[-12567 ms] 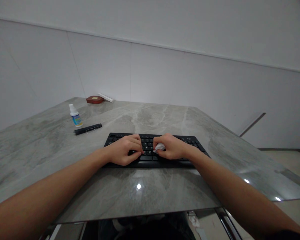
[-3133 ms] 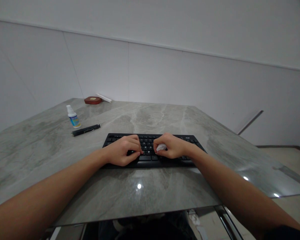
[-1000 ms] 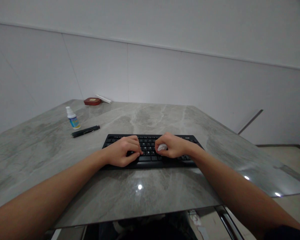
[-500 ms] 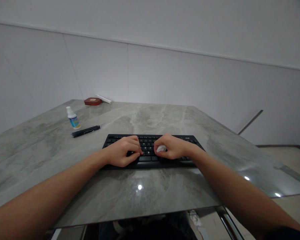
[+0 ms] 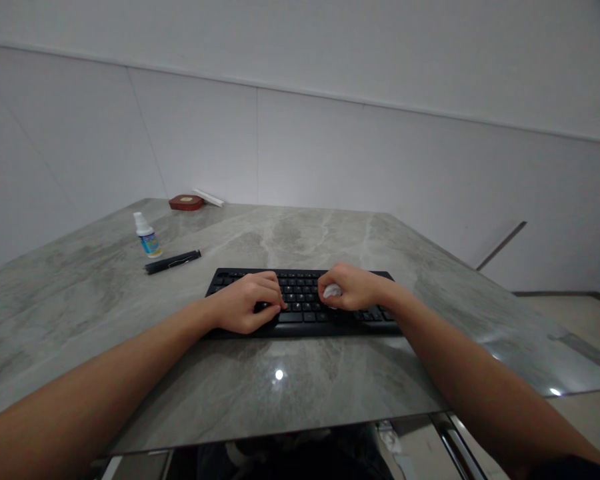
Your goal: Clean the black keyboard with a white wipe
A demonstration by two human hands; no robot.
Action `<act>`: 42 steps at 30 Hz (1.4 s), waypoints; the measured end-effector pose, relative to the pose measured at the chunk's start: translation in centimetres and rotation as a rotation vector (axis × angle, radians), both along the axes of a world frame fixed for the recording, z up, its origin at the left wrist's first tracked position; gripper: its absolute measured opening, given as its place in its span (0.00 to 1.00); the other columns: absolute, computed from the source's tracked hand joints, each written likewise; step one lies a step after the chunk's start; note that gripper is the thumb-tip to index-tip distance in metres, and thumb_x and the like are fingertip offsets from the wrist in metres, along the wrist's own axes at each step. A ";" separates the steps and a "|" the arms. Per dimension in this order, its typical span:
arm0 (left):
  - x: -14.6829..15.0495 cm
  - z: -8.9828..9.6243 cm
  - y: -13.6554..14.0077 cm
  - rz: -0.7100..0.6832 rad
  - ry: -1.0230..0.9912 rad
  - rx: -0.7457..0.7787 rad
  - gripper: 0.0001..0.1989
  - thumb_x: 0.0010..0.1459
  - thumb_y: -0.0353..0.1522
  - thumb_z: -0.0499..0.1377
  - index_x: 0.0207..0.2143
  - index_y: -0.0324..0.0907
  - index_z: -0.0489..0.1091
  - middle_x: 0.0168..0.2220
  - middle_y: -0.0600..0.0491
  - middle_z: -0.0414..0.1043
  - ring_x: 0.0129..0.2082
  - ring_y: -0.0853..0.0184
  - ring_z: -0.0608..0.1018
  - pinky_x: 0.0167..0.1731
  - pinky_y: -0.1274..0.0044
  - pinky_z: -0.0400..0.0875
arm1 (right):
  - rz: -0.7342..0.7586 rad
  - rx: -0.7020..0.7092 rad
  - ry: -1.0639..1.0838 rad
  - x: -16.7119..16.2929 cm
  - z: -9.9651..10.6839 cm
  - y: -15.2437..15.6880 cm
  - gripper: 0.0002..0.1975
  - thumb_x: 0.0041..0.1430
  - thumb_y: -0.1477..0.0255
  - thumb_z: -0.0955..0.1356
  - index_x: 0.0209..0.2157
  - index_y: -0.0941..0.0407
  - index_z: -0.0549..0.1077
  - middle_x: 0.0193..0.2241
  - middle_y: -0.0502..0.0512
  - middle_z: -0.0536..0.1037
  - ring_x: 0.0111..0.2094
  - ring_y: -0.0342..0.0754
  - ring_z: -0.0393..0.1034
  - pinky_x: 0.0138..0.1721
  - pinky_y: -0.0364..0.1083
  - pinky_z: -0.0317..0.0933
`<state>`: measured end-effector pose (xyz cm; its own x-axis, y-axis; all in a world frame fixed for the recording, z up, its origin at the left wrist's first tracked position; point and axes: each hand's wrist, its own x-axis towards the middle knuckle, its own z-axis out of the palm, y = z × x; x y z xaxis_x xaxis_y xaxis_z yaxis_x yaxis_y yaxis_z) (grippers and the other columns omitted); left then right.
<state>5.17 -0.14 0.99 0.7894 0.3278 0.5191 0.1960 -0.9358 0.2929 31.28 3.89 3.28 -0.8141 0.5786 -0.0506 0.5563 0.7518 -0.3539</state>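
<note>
A black keyboard (image 5: pixel 300 328) lies flat near the front of the grey marbled table. My left hand (image 5: pixel 247 303) rests on its left half, fingers bent down onto the keys and the thumb apart from them; nothing is visible inside this hand. Over the right half, my right hand (image 5: pixel 353 287) is closed around a crumpled white tissue (image 5: pixel 333 291), only part of which shows between thumb and fingers. Keys under both hands are hidden.
On the marbled table (image 5: pixel 300 233), a white spray bottle with a blue label (image 5: pixel 148 237) stands at left, beside a slim black pen-like object (image 5: pixel 173 262). Against the wall lie a dark red case (image 5: pixel 186 203) and a white strip (image 5: pixel 209 197).
My right hand has shifted slightly right and a little up over the keyboard with the tissue still in it. My left hand stays in place.
</note>
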 end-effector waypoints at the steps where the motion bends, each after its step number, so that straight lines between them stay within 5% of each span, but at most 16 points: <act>1: 0.0 0.0 0.0 -0.002 -0.001 -0.002 0.11 0.60 0.24 0.53 0.35 0.38 0.76 0.29 0.48 0.79 0.32 0.63 0.77 0.38 0.70 0.73 | 0.001 0.014 0.019 0.0 -0.1 0.0 0.07 0.49 0.79 0.67 0.29 0.60 0.78 0.25 0.52 0.79 0.26 0.43 0.69 0.31 0.40 0.59; 8: -0.1 0.0 0.0 -0.005 -0.004 -0.012 0.11 0.60 0.24 0.53 0.34 0.38 0.76 0.30 0.49 0.79 0.32 0.64 0.77 0.39 0.70 0.73 | 0.050 -0.071 0.019 -0.1 -0.1 -0.1 0.07 0.49 0.79 0.68 0.30 0.60 0.79 0.26 0.52 0.79 0.27 0.43 0.70 0.31 0.40 0.60; 14: 0.0 0.0 0.0 -0.005 -0.006 -0.005 0.11 0.60 0.24 0.53 0.35 0.38 0.76 0.30 0.48 0.79 0.32 0.63 0.77 0.39 0.70 0.73 | 0.029 0.039 0.081 -0.2 -0.4 -0.2 0.08 0.49 0.80 0.67 0.30 0.59 0.78 0.27 0.52 0.80 0.28 0.44 0.70 0.33 0.41 0.60; 19: 0.0 0.0 0.1 -0.004 -0.005 -0.008 0.11 0.60 0.24 0.53 0.35 0.38 0.76 0.30 0.48 0.79 0.32 0.63 0.76 0.39 0.70 0.73 | 0.033 -0.075 0.010 -0.1 0.1 -0.2 0.07 0.48 0.79 0.68 0.29 0.60 0.79 0.25 0.52 0.79 0.26 0.43 0.70 0.30 0.40 0.60; 26: -0.1 -0.2 0.1 -0.006 -0.001 -0.019 0.10 0.60 0.23 0.54 0.35 0.38 0.76 0.31 0.48 0.79 0.33 0.63 0.76 0.39 0.70 0.72 | 0.004 0.062 0.045 -0.3 -0.1 -0.3 0.07 0.49 0.80 0.67 0.29 0.59 0.78 0.26 0.52 0.79 0.27 0.43 0.69 0.31 0.41 0.59; 32: -0.1 -0.2 0.1 -0.008 -0.001 -0.017 0.10 0.60 0.23 0.54 0.35 0.37 0.76 0.30 0.48 0.79 0.32 0.63 0.75 0.39 0.70 0.72 | 0.015 -0.085 0.015 0.0 0.0 0.1 0.06 0.49 0.78 0.68 0.29 0.60 0.78 0.26 0.52 0.79 0.27 0.43 0.70 0.31 0.40 0.60; 38: -0.1 -0.2 0.1 -0.002 -0.007 -0.016 0.11 0.60 0.24 0.54 0.34 0.38 0.76 0.30 0.49 0.79 0.32 0.63 0.76 0.39 0.71 0.73 | -0.032 0.020 0.021 0.1 0.3 -0.1 0.07 0.49 0.79 0.70 0.32 0.60 0.78 0.27 0.52 0.78 0.28 0.43 0.69 0.32 0.40 0.58; 42: -0.1 -0.1 0.1 -0.002 -0.005 -0.014 0.11 0.60 0.24 0.53 0.34 0.38 0.76 0.30 0.49 0.79 0.32 0.63 0.76 0.39 0.70 0.73 | -0.009 -0.066 -0.002 0.0 0.3 -0.2 0.03 0.48 0.78 0.71 0.29 0.60 0.77 0.24 0.50 0.76 0.26 0.42 0.67 0.30 0.40 0.57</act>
<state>5.05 -0.07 0.86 0.7875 0.3333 0.5183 0.1928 -0.9321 0.3066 31.31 3.71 3.59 -0.8090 0.5809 -0.0901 0.5633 0.7222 -0.4014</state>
